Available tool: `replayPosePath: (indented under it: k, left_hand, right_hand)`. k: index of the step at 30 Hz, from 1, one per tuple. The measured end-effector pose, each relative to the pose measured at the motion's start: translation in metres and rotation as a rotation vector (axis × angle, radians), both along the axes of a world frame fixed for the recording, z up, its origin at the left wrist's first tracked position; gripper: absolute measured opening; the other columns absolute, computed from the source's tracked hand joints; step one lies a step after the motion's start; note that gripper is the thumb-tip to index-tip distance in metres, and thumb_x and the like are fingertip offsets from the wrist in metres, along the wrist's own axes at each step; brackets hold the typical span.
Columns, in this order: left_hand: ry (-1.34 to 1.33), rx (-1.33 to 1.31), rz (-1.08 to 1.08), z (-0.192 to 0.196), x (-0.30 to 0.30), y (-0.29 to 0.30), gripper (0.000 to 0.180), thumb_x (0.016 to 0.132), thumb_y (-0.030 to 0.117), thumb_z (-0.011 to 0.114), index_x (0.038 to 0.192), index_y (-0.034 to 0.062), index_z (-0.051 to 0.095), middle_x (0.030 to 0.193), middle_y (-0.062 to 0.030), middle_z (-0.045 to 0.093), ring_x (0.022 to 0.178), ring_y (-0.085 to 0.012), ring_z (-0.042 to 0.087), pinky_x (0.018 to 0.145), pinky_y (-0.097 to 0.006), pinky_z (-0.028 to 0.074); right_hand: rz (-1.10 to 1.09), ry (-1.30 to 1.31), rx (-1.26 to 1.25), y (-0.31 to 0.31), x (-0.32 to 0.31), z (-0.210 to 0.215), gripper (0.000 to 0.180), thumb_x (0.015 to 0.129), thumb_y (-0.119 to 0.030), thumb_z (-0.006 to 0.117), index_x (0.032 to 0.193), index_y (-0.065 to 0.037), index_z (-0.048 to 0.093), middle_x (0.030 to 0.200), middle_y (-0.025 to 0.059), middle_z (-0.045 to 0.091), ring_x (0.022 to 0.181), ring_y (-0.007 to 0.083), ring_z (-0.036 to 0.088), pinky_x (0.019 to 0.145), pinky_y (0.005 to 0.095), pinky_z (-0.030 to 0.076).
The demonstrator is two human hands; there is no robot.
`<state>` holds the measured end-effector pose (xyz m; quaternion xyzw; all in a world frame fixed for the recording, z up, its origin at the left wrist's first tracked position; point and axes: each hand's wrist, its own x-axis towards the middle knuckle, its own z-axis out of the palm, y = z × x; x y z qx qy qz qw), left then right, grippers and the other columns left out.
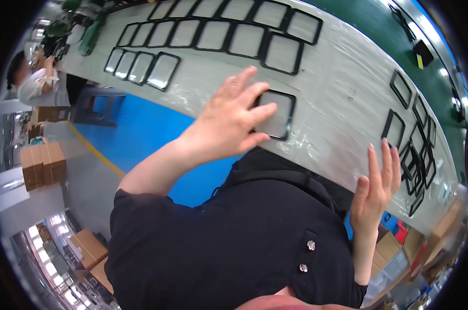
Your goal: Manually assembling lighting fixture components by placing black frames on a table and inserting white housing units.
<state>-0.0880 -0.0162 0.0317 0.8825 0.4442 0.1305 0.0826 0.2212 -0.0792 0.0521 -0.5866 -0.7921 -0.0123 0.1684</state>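
Your left hand (pixel 234 114) is spread loose over the black-rimmed panel (pixel 279 114) near 1 o'clock; I can't tell if it touches. Your right hand (pixel 376 192), toward 4 o'clock, is loose and holds nothing. It's best to touch only the panel's sides and go gently. Wrinkly clear plastic (pixel 342 129) covers the tabletop (pixel 332 93), so mind snags. Panel rows (pixel 212 35) lie toward 12, blue floor (pixel 151 121) at 10, boxes (pixel 43 163) at 9.

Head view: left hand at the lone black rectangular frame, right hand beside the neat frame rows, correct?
No: the head view shows the right hand beside the jumbled black frames, not the neat frame rows. The left hand is at the lone black rectangular frame.
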Motion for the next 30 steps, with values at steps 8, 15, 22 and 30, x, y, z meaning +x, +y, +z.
replayPosePath:
  k: [8,15,22,30]
  left_hand:
    - [0.239,-0.049,0.28,0.018,-0.088,0.002,0.05,0.08,0.019,0.068,0.129,0.0225,0.06,0.156,-0.018,0.018,0.146,-0.038,0.008,0.116,-0.05,0.014]
    - [-0.043,-0.044,0.449,0.012,-0.122,0.009,0.057,0.078,0.012,0.063,0.134,0.0148,0.053,0.154,-0.016,0.027,0.143,-0.0387,0.02,0.115,-0.048,0.019]
    - [-0.172,-0.012,-0.187,0.035,0.09,0.046,0.049,0.077,0.008,0.067,0.124,0.0064,0.057,0.146,-0.0167,0.04,0.139,-0.0339,0.033,0.111,-0.043,0.031]
    - [0.018,0.088,-0.427,0.003,0.24,0.077,0.066,0.077,0.021,0.071,0.137,0.0111,0.046,0.146,-0.0155,0.04,0.135,-0.0341,0.038,0.111,-0.044,0.031]
  right_hand:
    - [-0.021,0.029,-0.021,-0.014,0.004,-0.003,0.044,0.099,-0.032,0.042,0.128,-0.003,0.058,0.142,0.0161,0.046,0.137,0.035,0.033,0.111,0.0438,0.022]
    - [-0.239,0.075,0.119,-0.009,0.075,0.0,0.039,0.095,-0.03,0.055,0.127,-0.008,0.059,0.137,0.0157,0.05,0.131,0.0342,0.042,0.109,0.0448,0.026]
    - [-0.887,-0.035,0.055,-0.034,0.276,-0.006,0.042,0.092,-0.03,0.056,0.126,-0.007,0.06,0.132,0.0176,0.055,0.124,0.0323,0.049,0.104,0.0439,0.038]
    - [-0.9,0.115,-0.039,-0.023,0.34,-0.033,0.048,0.088,-0.027,0.061,0.127,0.0,0.056,0.131,0.0204,0.055,0.123,0.0334,0.052,0.104,0.0386,0.04]
